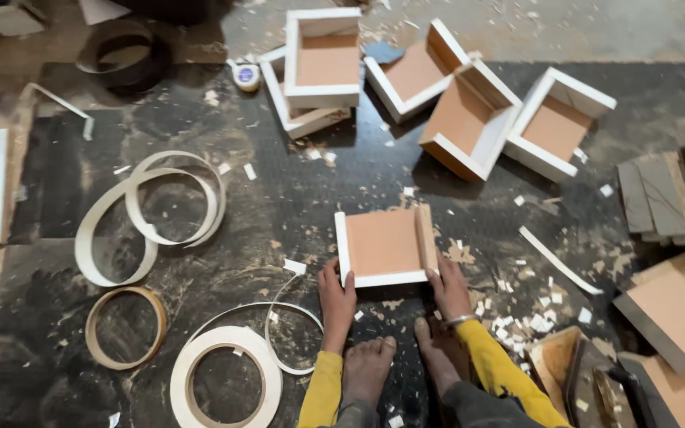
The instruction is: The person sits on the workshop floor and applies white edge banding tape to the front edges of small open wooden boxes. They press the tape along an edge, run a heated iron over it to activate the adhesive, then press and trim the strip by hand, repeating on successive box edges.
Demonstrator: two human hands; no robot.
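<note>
1. Dark rubber floor mat [295, 198], littered w/ wood chips and white offcuts, is the work surface; the person sits on it, both bare feet [402, 364] just behind the piece.
2. Small open wooden box [386, 246], tan inside w/ white edge banding, lies flat on the mat right in front of the feet, centre of view.
3. Left hand [336, 297] presses on the box's near-left corner, fingers curled over the white edge, gripping it. Right hand [447, 287] grips the near-right corner the same way, fingers bent on the raised side wall (a bangle sits on that wrist).
4. To do this well, I'd judge: keep both corners pinned evenly so the box stays flat and doesn't slide on the chips, and keep the thumbs off any fresh banding.
5. Edge-banding coils lie to the left: loose white loops [148, 214], a tan roll [124, 326], a white roll [225, 380] near the left forearm.
6. Four similar finished boxes [445, 87] are clustered further off, well apart from the hands; a small tape measure [246, 75] sits beside them.
7. Board stacks [671, 198] and larger panels [675, 309] lie at right.
</note>
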